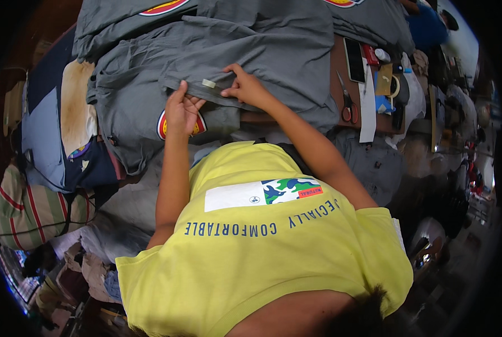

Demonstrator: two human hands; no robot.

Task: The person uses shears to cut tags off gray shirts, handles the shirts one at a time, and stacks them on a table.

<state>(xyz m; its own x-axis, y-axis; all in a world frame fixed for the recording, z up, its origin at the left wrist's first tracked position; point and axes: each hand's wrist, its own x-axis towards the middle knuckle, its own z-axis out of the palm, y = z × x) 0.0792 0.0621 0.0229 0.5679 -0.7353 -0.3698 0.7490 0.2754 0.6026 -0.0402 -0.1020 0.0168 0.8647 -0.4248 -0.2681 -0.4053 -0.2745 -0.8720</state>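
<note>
A grey T-shirt (144, 73) lies spread in loose folds before me, with a small white label (208, 83) on it between my hands. My left hand (182, 115) is palm up at the shirt's near edge; its thumb rests on the cloth, and the fingers curl beside the fold. From the right, my right hand (246, 89) grips the same edge near the thumb, its index finger stretched out over the cloth. Just under my left hand shows a round red, yellow and white print (197, 124) on grey cloth, partly covered by my wrist.
Right of the shirt lie scissors (348, 104), a phone (353, 59), a white paper strip (368, 109) and a tape roll (395, 86). To the left are dark blue cloth (44, 115), a brown-stained pad (76, 106) and a striped bundle (34, 210). Another person (428, 25) is at the far right.
</note>
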